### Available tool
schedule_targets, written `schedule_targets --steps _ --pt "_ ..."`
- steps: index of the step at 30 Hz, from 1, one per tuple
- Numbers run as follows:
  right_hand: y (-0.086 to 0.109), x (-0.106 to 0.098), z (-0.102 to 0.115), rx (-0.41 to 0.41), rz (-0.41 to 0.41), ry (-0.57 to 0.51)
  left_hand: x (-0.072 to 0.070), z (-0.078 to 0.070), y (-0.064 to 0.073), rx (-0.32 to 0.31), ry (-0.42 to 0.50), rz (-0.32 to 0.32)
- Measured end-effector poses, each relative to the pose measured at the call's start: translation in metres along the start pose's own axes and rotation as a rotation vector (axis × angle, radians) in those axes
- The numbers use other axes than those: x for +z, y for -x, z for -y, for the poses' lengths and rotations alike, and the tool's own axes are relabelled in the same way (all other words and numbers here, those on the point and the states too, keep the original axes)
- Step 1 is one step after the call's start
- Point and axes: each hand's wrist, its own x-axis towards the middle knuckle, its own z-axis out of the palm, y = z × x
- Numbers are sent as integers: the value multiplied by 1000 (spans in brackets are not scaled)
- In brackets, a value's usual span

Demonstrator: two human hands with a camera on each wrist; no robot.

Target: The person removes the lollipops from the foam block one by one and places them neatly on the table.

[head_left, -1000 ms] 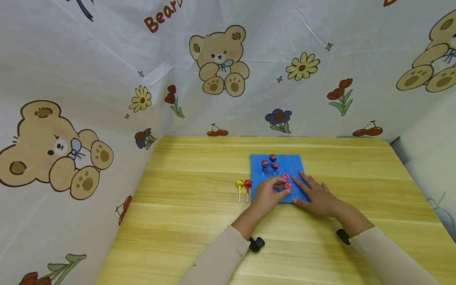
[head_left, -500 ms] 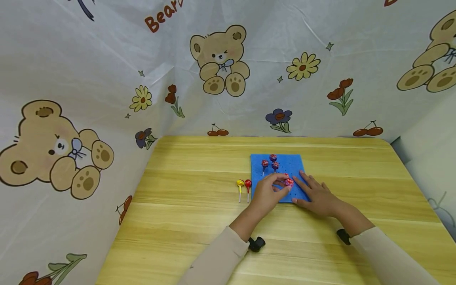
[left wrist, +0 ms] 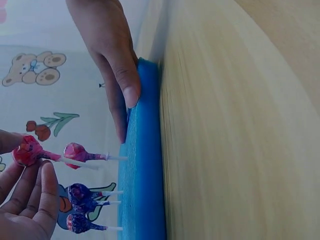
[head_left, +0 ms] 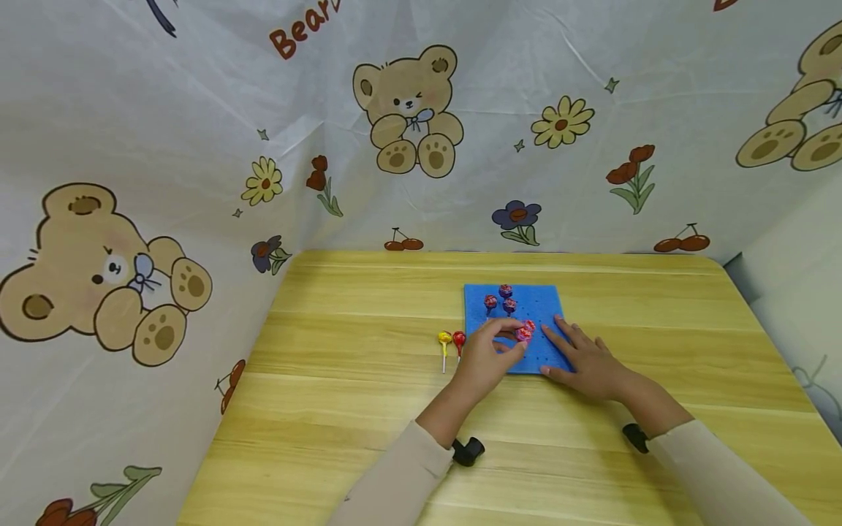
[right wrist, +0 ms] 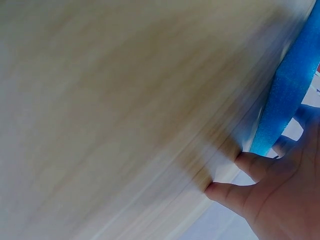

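Observation:
My left hand (head_left: 482, 359) pinches a pink-wrapped lollipop (left wrist: 27, 151) by its head. In the left wrist view its white stick points at the blue foam board (left wrist: 145, 190), with a gap between stick end and foam. A second pink lollipop (left wrist: 75, 153) stands in the board; in the head view the held one overlaps it. Several holes dot the board's top. Three purple-and-red lollipops (head_left: 505, 298) stand upright at its back left. Fingers spread, my right hand (head_left: 588, 365) rests along the board's right edge, with two fingertips (right wrist: 220, 192) on the table in the right wrist view.
A yellow lollipop (head_left: 444, 339) and a red lollipop (head_left: 459, 338) lie on the wooden table (head_left: 355, 336) left of the board, close to my left hand. Behind the table hangs a white cloth (head_left: 421, 212) printed with bears and flowers.
My left hand has lifted the nearer pink lollipop up out of the foam and shifted slightly left with it. The right hand stays in place on the board.

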Motion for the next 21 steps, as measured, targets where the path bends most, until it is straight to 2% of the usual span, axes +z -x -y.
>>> schedule_targets --steps 10,13,21 --pt "0 0 0 4 -1 -3 -15 11 4 -41 14 -77" --pt "1 0 -1 3 -4 0 -20 16 5 -58 43 -101" --pt "1 1 -2 -7 -4 -3 -39 27 7 -87 50 -175"
